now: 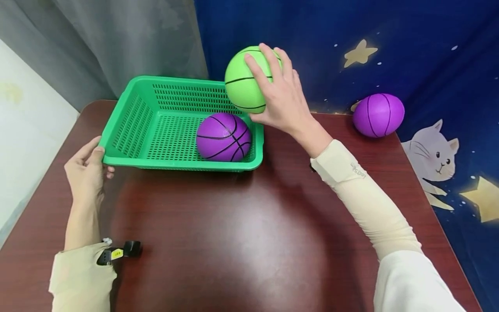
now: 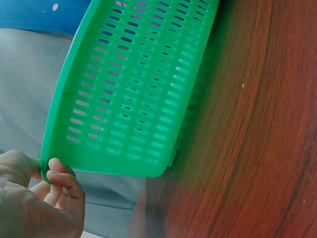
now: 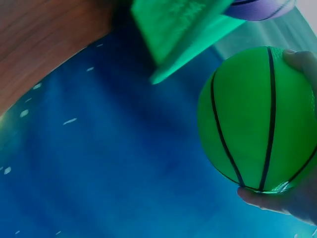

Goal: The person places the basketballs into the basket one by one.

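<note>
In the head view my left hand (image 1: 86, 167) pinches the near left corner of a green plastic basket (image 1: 183, 163), thumb over the rim and fingers beneath. The left wrist view shows that grip on the rim close up, beside the slotted basket wall (image 2: 124, 104). My right hand (image 1: 283, 95) holds a lime-green ball (image 1: 243, 82) with black lines above the basket's far right corner, fingers spread over it. Inside the basket, at its right end, sits a purple ball (image 1: 223, 138) with black lines. The right wrist view shows the green ball (image 3: 252, 119) between thumb and fingers.
A second purple ball (image 1: 378, 115) rests at the table's far right corner. The dark red-brown table (image 1: 218, 225) spreads in front of the basket. Behind it hang a grey curtain (image 1: 136, 39) and a blue curtain (image 1: 312, 26) with stars and a cat.
</note>
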Motion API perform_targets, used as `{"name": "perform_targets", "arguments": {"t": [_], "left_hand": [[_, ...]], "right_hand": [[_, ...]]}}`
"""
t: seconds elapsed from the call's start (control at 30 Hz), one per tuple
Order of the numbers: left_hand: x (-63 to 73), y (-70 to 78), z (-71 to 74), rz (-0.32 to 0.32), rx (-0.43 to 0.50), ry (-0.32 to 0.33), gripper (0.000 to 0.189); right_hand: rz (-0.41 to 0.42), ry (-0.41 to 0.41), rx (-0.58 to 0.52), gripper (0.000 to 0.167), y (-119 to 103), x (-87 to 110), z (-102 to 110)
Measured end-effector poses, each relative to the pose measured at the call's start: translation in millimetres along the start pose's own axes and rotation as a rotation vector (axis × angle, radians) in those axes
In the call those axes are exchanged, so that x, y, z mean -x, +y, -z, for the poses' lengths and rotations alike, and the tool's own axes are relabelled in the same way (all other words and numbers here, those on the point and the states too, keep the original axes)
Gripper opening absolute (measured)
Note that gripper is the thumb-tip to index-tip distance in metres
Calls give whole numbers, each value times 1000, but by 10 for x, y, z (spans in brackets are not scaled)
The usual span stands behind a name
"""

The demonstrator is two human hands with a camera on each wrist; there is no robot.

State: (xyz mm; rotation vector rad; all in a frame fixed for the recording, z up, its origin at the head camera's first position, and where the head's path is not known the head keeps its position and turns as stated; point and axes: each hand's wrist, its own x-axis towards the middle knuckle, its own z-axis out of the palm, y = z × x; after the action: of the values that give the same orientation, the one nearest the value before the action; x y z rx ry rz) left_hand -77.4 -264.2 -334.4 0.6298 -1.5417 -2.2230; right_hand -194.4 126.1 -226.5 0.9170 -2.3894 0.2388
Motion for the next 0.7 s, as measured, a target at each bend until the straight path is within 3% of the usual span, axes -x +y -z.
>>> {"name": "perform_targets", "arguments": {"t": [0.17, 0.3, 0.5, 0.7], "left_hand": [[9, -2, -22, -21, -15, -3, 32], [15, -8, -14, -34, -18, 3, 32], [8, -33, -77, -18, -47, -5, 33], [1, -42, -170, -12, -75, -29, 33]], "right_hand": [[49, 66, -64, 98, -272, -242, -46], [23, 93, -257, 104, -562, -433, -176], [-127, -118, -557, 113, -960, -597, -401], [-171, -283, -640, 114, -1162, -692, -513]]}}
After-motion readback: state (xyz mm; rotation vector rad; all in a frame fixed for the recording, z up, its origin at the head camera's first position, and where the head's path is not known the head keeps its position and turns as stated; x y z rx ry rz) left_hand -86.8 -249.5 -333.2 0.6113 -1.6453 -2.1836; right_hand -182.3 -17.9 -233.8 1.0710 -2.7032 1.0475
